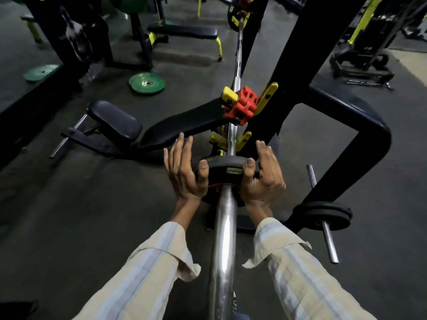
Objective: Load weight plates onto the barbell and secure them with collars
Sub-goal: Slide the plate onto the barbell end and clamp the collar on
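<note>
a black weight plate (225, 168) sits on the near sleeve of the barbell (223, 239), partway along, with both hands on it. the left hand (184, 172) lies against the plate's left edge, thumb hooked over the rim and fingers stretched out loosely rather than curled. the right hand (264, 174) wraps the right edge more firmly, thumb on the rim and fingers folded behind. so the plate is held between the two hands, on the bar.

by my reading, loading on this end is under way but not finished: the plate looks not yet seated against the bar's shoulder, and no collar is locked outside it. a red collar (241, 105) sits further up the bar, beyond the plate, close to the yellow hooks (269, 97) of the black rack (298, 54). whether it is clamped i cannot tell. at the far end a plate and something red appear to be on the bar, too small to judge.

around: an incline bench (184, 125) under the bar to the left, green plates (147, 83) on the floor, and spare black plates (323, 214) on a storage peg at the right. the hooks and rack upright stand near the plate's path inward, and the red collar sits on the bar ahead of it.
</note>
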